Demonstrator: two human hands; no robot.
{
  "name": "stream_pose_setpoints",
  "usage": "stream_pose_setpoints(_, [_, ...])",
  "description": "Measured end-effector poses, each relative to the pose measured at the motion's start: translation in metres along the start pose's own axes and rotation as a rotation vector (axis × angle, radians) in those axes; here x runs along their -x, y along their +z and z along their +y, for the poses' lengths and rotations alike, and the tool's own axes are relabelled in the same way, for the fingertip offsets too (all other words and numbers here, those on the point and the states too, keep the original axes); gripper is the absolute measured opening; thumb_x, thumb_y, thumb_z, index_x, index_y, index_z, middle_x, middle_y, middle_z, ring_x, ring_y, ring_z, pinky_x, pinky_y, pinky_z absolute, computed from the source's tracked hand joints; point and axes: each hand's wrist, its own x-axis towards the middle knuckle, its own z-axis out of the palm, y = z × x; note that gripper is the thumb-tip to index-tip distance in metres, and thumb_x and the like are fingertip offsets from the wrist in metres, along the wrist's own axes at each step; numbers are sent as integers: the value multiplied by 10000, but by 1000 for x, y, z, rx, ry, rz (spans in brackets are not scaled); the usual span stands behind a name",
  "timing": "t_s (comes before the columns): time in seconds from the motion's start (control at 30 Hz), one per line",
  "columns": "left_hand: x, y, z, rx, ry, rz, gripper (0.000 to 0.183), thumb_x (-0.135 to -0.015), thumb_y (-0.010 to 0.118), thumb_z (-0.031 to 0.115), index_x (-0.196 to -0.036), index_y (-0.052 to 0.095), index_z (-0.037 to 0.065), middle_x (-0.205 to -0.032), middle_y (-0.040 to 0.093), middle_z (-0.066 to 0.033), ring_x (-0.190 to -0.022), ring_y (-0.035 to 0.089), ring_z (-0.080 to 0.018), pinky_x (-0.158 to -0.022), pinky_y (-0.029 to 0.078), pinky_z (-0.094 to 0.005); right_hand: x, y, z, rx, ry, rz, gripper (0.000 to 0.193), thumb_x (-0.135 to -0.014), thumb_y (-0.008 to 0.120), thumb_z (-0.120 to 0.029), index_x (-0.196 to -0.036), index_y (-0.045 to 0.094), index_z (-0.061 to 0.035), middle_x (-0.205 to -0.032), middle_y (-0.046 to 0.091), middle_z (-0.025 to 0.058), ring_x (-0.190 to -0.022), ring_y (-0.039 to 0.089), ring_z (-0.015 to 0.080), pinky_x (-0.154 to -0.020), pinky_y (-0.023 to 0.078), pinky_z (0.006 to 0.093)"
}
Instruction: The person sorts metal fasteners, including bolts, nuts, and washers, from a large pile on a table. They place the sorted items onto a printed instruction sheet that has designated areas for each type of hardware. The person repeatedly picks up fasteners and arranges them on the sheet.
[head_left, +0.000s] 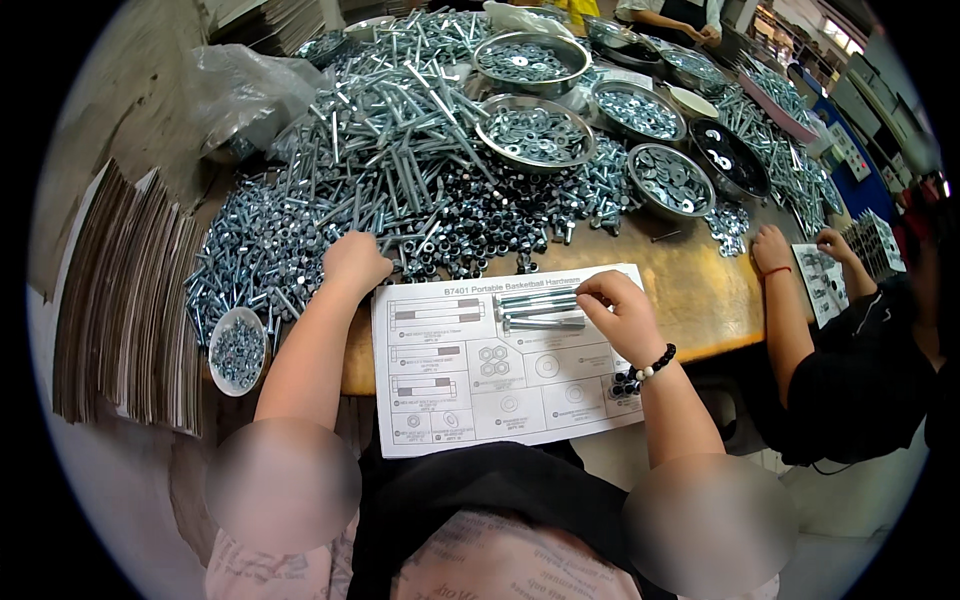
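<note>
A printed sheet (460,400) with outline drawings of hardware lies at the table's front edge. Several long silver bolts (540,308) rest side by side on its upper right part. My right hand (620,312) is over their right ends, thumb and fingertips pinched on a bolt. Just left of its bracelet, a few dark nuts (625,384) sit on the sheet's right side. My left hand (356,262) is closed at the front of the pile of small bolts (270,235), beside the sheet's upper left corner. Whatever its curled fingers hold is hidden.
Long bolts (385,130) heap up behind, with dark nuts (485,220) in front. Metal bowls of washers (535,135) stand at back right. A white bowl (238,350) and stacked cardboard (120,310) are left. A co-worker's hand (771,250) rests at right.
</note>
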Motion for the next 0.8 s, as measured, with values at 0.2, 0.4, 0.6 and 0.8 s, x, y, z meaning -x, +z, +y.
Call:
stream_pose_setpoints(0.2, [61,-43,63,516,381,242,203,-705,604,108,-876,577,3,-788,593,-102,-668,589,-214,-606,463,-323,-9,10,-12,115,-236,105,202,-776,612,-100,-962,594,-25,-890,588,80,-784,572,232,-685,463,315])
stream_pose_setpoints(0.4, [87,-12,116,1517,436,-344,161,-795,578,19,-950,537,5,-804,585,-44,-659,571,-106,-607,466,-222,-8,15,-17,111,-148,-123,229,-791,592,-140,-1003,573,-59,-871,600,132,-854,560,303,-730,450,386])
stream_pose_setpoints(0.6, [95,45,104,394,759,102,223,-724,648,183,-904,593,64,-919,553,-79,-769,549,-244,-724,433,-374,1,0,30,490,-177,-121,131,-760,590,-145,-879,619,-100,-794,559,83,-796,551,273,-682,462,368])
stream_pose_setpoints(0.8, [99,52,100,434,663,102,361,-638,698,183,-957,573,67,-1127,481,-118,-980,493,-298,-844,380,-393,4,9,33,426,-205,-89,190,-758,598,-158,-939,637,-117,-953,565,82,-941,518,265,-824,423,365])
